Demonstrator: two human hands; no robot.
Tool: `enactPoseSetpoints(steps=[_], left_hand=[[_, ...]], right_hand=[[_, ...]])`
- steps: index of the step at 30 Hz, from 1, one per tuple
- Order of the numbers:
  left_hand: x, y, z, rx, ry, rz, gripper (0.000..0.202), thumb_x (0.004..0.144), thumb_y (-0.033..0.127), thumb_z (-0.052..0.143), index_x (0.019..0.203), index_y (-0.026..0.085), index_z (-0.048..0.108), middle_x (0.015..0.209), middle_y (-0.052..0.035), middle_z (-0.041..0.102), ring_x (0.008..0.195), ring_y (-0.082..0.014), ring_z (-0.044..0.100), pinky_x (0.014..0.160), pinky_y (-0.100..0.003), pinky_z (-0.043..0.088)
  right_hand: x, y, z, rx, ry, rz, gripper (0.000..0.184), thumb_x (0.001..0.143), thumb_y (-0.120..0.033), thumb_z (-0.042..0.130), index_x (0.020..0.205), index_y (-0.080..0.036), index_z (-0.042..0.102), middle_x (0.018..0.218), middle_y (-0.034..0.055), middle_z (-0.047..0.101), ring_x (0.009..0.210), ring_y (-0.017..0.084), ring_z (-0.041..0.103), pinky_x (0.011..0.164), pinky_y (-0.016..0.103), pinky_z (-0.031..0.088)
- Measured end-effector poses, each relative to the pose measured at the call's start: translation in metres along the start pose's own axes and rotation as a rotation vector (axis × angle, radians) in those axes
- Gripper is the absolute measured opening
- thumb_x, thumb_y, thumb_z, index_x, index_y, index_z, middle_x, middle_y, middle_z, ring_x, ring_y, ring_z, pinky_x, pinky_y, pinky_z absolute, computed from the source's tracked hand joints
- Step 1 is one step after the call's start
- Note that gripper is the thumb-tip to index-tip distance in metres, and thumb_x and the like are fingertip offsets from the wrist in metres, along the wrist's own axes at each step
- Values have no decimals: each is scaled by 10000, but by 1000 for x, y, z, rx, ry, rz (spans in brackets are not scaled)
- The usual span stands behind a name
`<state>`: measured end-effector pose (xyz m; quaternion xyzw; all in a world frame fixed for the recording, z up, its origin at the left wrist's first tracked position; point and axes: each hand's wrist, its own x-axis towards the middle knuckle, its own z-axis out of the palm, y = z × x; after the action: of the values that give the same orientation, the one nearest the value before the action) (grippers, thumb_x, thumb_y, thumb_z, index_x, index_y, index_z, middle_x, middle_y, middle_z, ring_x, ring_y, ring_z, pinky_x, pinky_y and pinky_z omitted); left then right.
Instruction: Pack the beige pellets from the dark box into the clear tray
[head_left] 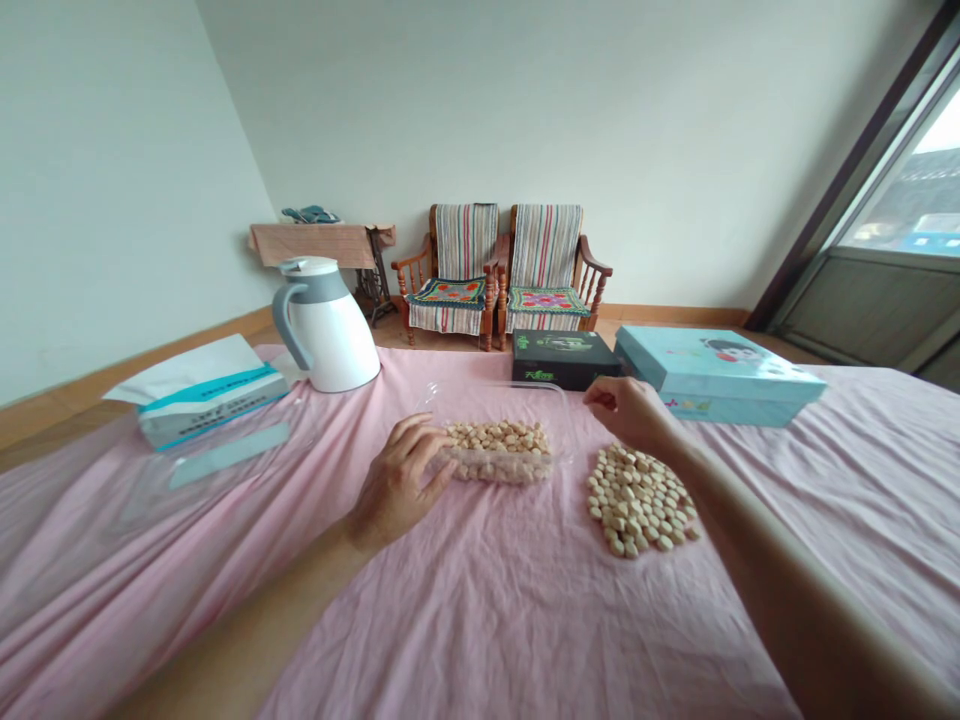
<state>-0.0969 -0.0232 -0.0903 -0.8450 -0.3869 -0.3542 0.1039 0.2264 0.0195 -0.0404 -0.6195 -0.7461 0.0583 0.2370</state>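
Note:
My left hand [397, 480] grips the left end of a clear plastic bag [499, 465] filled with pale, rounded nuts. To the right, a loose heap of similar pale nuts [640, 500] lies directly on a pink cloth [487, 620]. My right hand [626, 415] hangs just above the top of that heap, its fingers curled inward. Whatever they may hold is hidden. A thin, clear plastic sheet or lid [495, 395] stretches behind the bag, close to my right fingertips.
A white-and-grey insulated jug [326, 325] and a white-and-teal packet [199, 395] stand at the left. A black box [566, 360] and a pale blue box [712, 375] sit at the far side. Beyond the cloth's edge are wooden chairs [502, 275].

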Motion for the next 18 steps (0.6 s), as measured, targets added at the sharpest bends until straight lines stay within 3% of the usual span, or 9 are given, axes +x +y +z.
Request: enactPoseSetpoints(steps=[4,8,13,15,18], left_hand=[[0,0,0,-1,0,0,152,860,204,538,1010,192,555,1012,-65,605,1185,-253,471,1015,-448,425],[0,0,-1,-8,-8,-6,152,862,210,537,1013,198,552,1020,-63,604,1194,-254,467,1017,-446,422],[0,1,-2,-8,-7,-8,149,852,198,540,1000,197,558,1016,-62,608,1193,-252,470,1018,-446,424],[1,1,-2,-6,-8,-12,147,849,198,541,995,193,561,1014,-65,608,1189,-253,473,1016,-444,427],[1,1,-1,-3,-8,-10,150,849,202,542,997,186,564,1005,-67,610,1180,-252,478,1015,-439,429]], right_hand=[[-5,15,7,-391,-352,-17,273,700,-43,520,867,-169,696,903,91,714,876,209,647,712,261,414],[-10,11,17,-466,-429,-56,263,732,-99,528,928,-173,686,970,109,705,937,235,632,727,281,402],[-6,15,24,-426,-365,-43,186,732,-154,528,861,-157,662,911,116,698,876,231,631,687,276,391],[-2,16,22,-354,-229,9,184,706,-113,512,818,-162,650,855,94,687,817,197,625,683,260,392],[1,6,13,-126,75,19,149,716,-140,507,795,-165,631,806,71,664,737,162,603,682,249,411]])
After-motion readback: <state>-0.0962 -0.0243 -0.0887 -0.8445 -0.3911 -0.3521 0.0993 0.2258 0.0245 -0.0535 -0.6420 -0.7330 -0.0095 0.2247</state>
